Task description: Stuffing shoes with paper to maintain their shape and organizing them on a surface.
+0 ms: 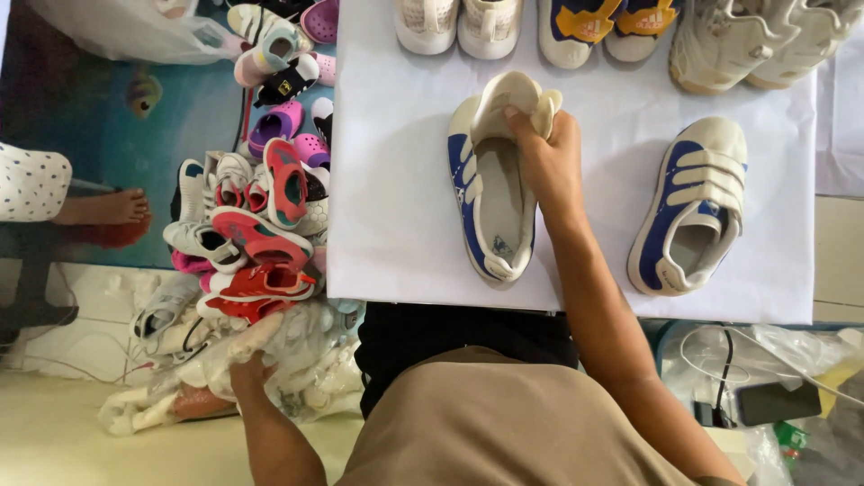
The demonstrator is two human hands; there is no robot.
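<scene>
Blue-and-white shoe lies lengthwise, toe toward right hand.

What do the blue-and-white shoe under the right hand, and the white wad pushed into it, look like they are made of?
The blue-and-white shoe looks like matte fabric or synthetic leather with a pale rubbery sole rim; I cannot tell which. The white wad gripped by the right hand looks like crumpled paper or thin cloth, given its soft folds. The left hand rests on glossy, see-through plastic bags.
</scene>
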